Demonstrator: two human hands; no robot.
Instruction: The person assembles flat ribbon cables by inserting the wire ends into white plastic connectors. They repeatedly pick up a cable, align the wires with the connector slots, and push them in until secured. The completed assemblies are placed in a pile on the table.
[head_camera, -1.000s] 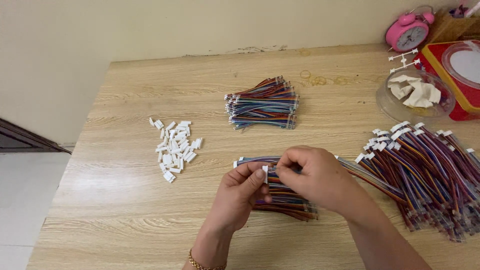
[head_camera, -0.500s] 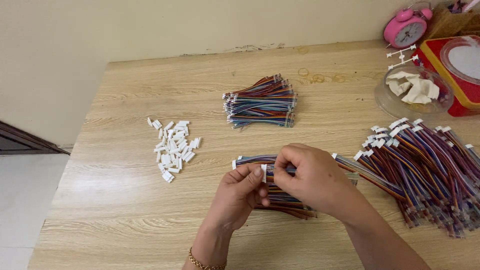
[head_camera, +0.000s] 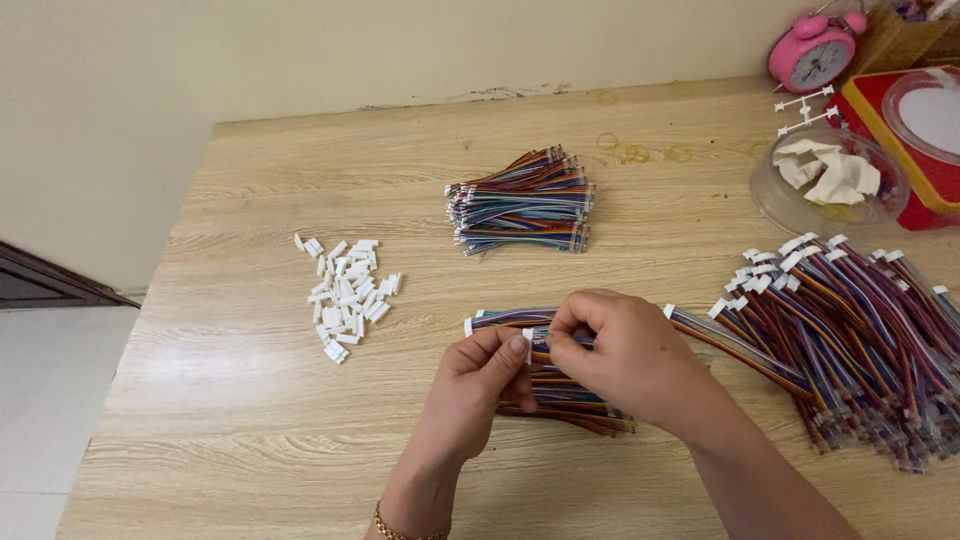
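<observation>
Left hand (head_camera: 478, 380) and right hand (head_camera: 620, 350) pinching striped wire bundle (head_camera: 560, 392), white connector (head_camera: 527, 339)

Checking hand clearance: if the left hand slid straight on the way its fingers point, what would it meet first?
The left hand points up and right; its fingertips already pinch a small white plastic connector, and just beyond lies the right hand. Depth looks level, though uncertain.

Matt wood-grain table (head_camera: 250, 470); white plastic connectors (head_camera: 347, 294).

hands (head_camera: 560, 365) pinching white connector (head_camera: 528, 340), wire bundle (head_camera: 560, 395)
</observation>
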